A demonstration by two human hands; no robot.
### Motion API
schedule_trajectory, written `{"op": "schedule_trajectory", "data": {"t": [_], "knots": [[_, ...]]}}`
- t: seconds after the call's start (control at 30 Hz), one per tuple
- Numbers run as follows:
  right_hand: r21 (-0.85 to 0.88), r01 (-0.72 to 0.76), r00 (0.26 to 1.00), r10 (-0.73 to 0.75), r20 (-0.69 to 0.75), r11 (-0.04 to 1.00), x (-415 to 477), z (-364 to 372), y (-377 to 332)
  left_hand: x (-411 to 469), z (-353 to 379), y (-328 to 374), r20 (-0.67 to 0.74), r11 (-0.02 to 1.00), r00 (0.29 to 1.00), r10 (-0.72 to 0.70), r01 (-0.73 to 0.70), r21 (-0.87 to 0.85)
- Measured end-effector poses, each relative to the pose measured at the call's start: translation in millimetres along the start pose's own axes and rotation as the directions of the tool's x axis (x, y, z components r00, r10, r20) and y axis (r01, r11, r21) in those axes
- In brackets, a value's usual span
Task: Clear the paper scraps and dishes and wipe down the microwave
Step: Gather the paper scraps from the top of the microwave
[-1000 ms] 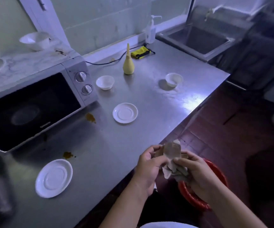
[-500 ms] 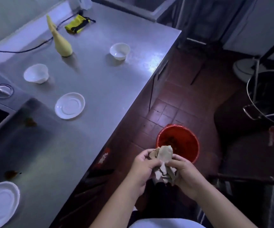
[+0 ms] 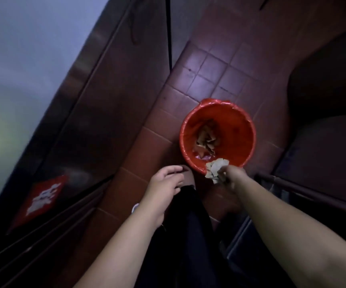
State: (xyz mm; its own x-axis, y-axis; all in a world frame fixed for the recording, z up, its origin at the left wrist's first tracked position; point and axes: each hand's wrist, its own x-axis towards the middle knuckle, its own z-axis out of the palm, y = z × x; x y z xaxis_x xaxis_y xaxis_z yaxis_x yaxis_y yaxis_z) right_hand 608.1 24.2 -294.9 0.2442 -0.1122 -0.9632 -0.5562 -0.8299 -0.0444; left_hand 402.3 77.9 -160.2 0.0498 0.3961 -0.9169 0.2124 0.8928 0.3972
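- Red bin (image 3: 239, 129): mouth open upward, scraps (image 3: 206, 138) low inside, free room above them.
- Tiled floor (image 3: 209, 80): open strip beyond and left of the bin.
- Cabinet front (image 3: 105, 104): wall along the left, below the tabletop (image 3: 12, 59) edge.
- Dark bulk (image 3: 323, 90) and rail (image 3: 313, 193): barrier close on the right.
- Right grip (image 3: 233, 176) with paper wad (image 3: 216, 168) at the near rim; left grip (image 3: 166, 183) beside it, apart, above a dark trouser leg (image 3: 188, 225).
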Motion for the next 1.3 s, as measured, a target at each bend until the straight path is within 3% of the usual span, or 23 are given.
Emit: {"op": "schedule_trajectory", "data": {"t": [0.23, 0.43, 0.6, 0.7, 0.83, 1.07, 1.2, 1.3], "knots": [[0.274, 0.050, 0.999, -0.048, -0.015, 0.960, 66.1, 9.6, -37.7, 34.6, 15.9, -31.5, -0.008, 0.993, 0.993, -0.115, 0.114, -0.036], [0.063, 0.097, 0.995, -0.095, -0.027, 0.993, 14.5, -5.0, -33.1, -5.0, 10.1, -12.0, -0.004, 0.992, 0.992, -0.126, 0.126, -0.020], [-0.156, 0.182, 0.983, -0.184, 0.003, 0.971, -57.8, -21.8, -35.6, -53.9, -6.5, 31.0, -0.046, 0.996, 0.999, -0.030, 0.025, -0.090], [-0.199, 0.285, 0.959, -0.277, 0.068, 0.938, -104.8, -19.6, -40.7, -89.7, -21.0, 52.5, -0.066, 0.984, 0.997, 0.033, -0.044, -0.171], [-0.217, 0.443, 0.893, -0.405, 0.199, 0.870, -179.1, 7.4, -49.8, -139.5, -52.4, 68.8, -0.099, 0.952, 0.987, 0.125, -0.147, -0.269], [-0.188, 0.727, 0.652, -0.580, 0.488, 0.660, -319.8, 90.4, -36.2, -208.2, -144.6, 80.9, -0.265, 0.842, 0.923, 0.277, -0.366, -0.395], [-0.108, 0.785, 0.556, -0.617, 0.557, 0.610, -389.0, 133.9, -15.0, -230.4, -196.3, 80.2, -0.347, 0.763, 0.890, 0.295, -0.438, -0.475], [-0.043, 0.775, 0.534, -0.617, 0.578, 0.630, -427.1, 159.5, 8.6, -240.9, -228.0, 79.4, -0.357, 0.723, 0.874, 0.329, -0.477, -0.499]]}}
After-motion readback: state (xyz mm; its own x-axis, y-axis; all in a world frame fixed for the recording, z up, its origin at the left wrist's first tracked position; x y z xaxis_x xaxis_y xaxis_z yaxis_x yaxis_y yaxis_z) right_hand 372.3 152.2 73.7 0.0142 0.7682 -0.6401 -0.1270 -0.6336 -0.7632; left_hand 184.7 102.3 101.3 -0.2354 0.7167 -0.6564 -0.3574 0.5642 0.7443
